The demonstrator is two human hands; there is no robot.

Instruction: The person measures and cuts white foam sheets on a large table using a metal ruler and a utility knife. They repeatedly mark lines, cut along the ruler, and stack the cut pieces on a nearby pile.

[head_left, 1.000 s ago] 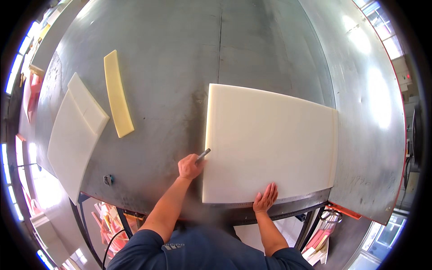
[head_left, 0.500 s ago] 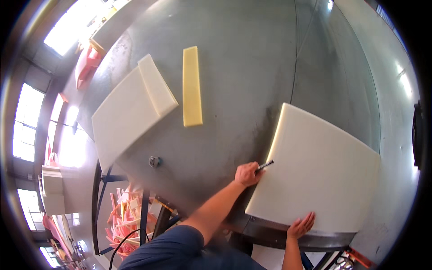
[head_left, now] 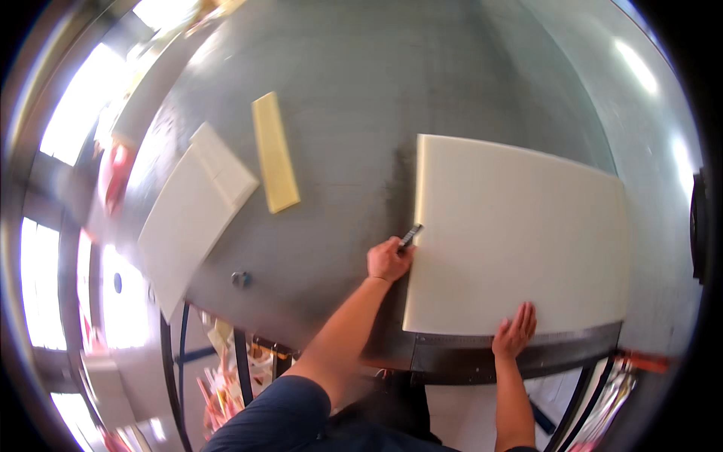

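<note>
A large cream foam slab (head_left: 520,233) lies flat at the right of the grey table (head_left: 339,143). At its left edge my left hand (head_left: 388,260) is closed round a slim black marker (head_left: 410,236), whose upper end sticks out over the slab's edge. My right hand (head_left: 515,330) lies with fingers stretched out on the slab's near edge, holding nothing.
A narrow yellow foam strip (head_left: 276,154) lies at the left middle. Further left are stacked pale foam pieces (head_left: 192,200), overhanging the table's edge. A small round grey-blue object (head_left: 240,279) sits near the front. Pink and cream offcuts (head_left: 226,384) are piled below.
The view has turned, so the slab appears straighter and further left. My left hand has moved along the slab's left edge with the marker. My right hand stays at the near edge.
</note>
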